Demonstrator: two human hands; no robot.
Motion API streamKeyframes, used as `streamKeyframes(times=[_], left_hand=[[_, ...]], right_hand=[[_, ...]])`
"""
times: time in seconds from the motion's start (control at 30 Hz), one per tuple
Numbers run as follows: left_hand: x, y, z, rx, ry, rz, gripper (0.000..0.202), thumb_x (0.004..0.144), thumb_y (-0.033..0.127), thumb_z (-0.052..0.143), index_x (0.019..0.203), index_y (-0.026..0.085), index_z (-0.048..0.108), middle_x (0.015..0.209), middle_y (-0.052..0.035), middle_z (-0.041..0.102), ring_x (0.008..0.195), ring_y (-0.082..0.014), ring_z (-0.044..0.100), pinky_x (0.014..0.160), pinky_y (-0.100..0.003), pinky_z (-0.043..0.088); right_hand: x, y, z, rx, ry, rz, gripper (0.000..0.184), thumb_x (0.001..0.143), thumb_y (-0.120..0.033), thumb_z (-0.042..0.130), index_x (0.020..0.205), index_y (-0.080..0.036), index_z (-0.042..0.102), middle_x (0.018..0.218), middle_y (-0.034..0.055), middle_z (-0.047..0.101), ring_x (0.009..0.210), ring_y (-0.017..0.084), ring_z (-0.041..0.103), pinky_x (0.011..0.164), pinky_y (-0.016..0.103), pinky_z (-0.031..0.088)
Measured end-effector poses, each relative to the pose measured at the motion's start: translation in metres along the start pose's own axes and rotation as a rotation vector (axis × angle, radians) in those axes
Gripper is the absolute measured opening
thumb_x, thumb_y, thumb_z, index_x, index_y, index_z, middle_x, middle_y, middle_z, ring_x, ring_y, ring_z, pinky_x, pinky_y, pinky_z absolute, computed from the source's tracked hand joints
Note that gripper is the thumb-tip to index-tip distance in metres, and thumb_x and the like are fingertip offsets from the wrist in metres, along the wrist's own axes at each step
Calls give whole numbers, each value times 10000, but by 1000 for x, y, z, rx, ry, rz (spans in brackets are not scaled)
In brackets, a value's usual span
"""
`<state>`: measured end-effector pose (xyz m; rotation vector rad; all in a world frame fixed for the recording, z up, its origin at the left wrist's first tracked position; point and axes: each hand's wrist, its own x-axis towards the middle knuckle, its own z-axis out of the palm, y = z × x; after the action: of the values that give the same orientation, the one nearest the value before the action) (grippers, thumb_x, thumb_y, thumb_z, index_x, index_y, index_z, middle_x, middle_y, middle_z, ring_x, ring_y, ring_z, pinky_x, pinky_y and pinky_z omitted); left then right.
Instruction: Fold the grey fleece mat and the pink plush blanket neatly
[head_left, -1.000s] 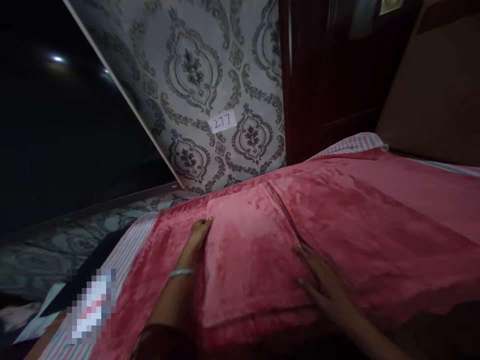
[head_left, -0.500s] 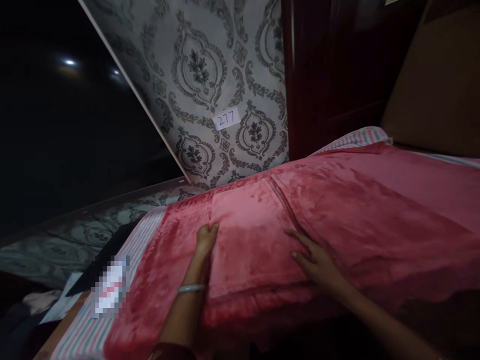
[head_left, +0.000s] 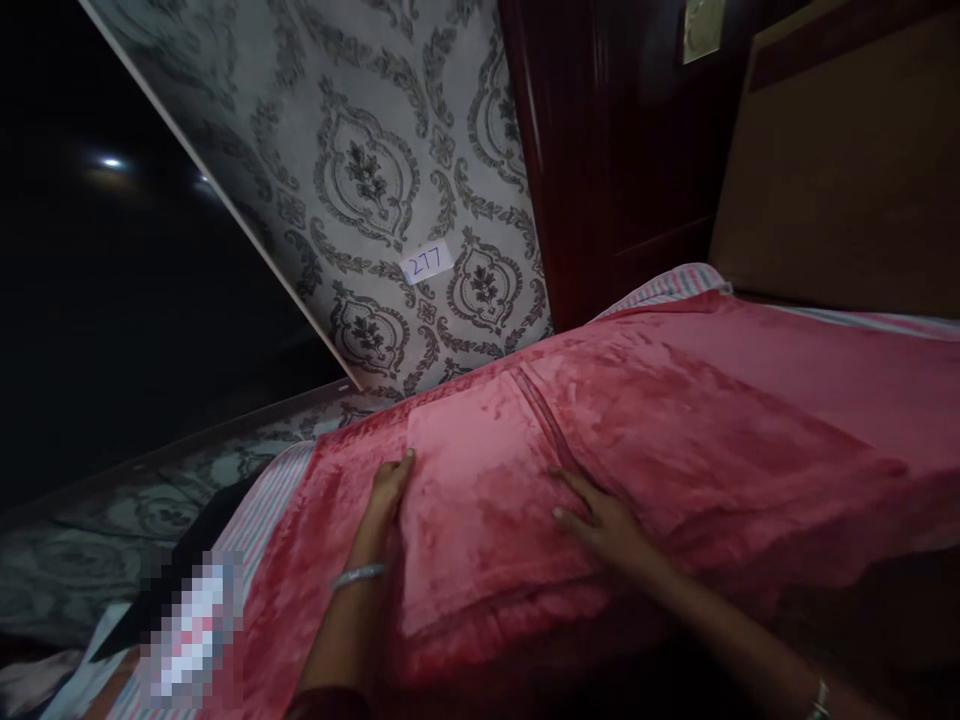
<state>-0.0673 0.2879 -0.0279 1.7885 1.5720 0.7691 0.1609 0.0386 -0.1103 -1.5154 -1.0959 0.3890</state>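
Note:
A plush red-pink blanket (head_left: 480, 520) lies over the bed, with a lighter folded panel between my two hands. My left hand (head_left: 391, 483) is closed on the panel's left edge, its thumb pointing away from me and its other fingers partly hidden. Spread on the panel's right side, beside a dark crease, my right hand (head_left: 600, 515) has its thumb and forefinger apart, touching the cloth. A bracelet (head_left: 358, 576) circles my left wrist.
Under the blanket shows a striped sheet (head_left: 277, 500). Behind are patterned wallpaper (head_left: 367, 180) with a "277" paper label (head_left: 427, 262), a dark red wooden door (head_left: 607, 150) and a brown board (head_left: 840, 170). A large black screen (head_left: 112, 280) stands at left.
The view has tilted and shifted right, so the wall, blanket and hands appear farther left. Both hands keep nearly the same places on the folded panel.

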Motion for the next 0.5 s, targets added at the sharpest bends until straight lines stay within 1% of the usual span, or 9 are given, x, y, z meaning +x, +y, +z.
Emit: streamKeyframes(times=[0.1, 0.2, 0.3, 0.37, 0.43, 0.5], left_hand=[[28, 19, 9, 228, -5, -34, 350, 818, 469, 626, 662, 157, 645, 734, -145, 704, 846, -329, 694, 674, -356, 503], [47, 30, 19, 289, 41, -44, 246, 778, 383, 670, 676, 160, 661, 809, -190, 728, 1005, -356, 685, 785, -356, 502], [49, 30, 24, 313, 111, -30, 241, 845, 348, 579, 799, 142, 696, 1006, -231, 730, 1120, -351, 650, 865, -364, 486], [47, 26, 25, 311, 136, -28, 268, 875, 312, 524, 838, 116, 703, 1068, -261, 712, 1139, -362, 640, 887, -383, 477], [45, 23, 25, 294, 125, -41, 251, 861, 281, 539, 788, 104, 702, 1003, -270, 719, 1104, -379, 652, 868, -394, 479], [45, 22, 24, 260, 94, -62, 226, 832, 263, 579, 700, 116, 688, 848, -239, 726, 1021, -379, 678, 811, -387, 490]], right_hand=[[5, 3, -1, 1, -19, 3, 572, 799, -456, 579, 1312, -218, 660, 1262, 64, 677, 1154, 283, 646, 1000, 453, 521], [5, 6, -1, 0, -26, 14, 558, 799, -419, 576, 1314, -222, 658, 1266, 62, 676, 1156, 284, 644, 1000, 456, 521], [2, 8, 2, 11, 0, 1, 552, 805, -379, 560, 1328, -224, 647, 1285, 60, 665, 1166, 279, 638, 1016, 458, 513], [0, 9, 4, 16, 29, -7, 558, 812, -371, 543, 1337, -206, 638, 1294, 69, 660, 1183, 277, 628, 1037, 455, 499], [0, 10, 6, 9, 41, 7, 575, 810, -369, 533, 1346, -184, 627, 1295, 83, 659, 1192, 279, 622, 1039, 455, 498], [0, 9, 6, -3, 37, 25, 590, 801, -366, 535, 1356, -182, 617, 1298, 87, 657, 1191, 280, 623, 1025, 452, 509]])
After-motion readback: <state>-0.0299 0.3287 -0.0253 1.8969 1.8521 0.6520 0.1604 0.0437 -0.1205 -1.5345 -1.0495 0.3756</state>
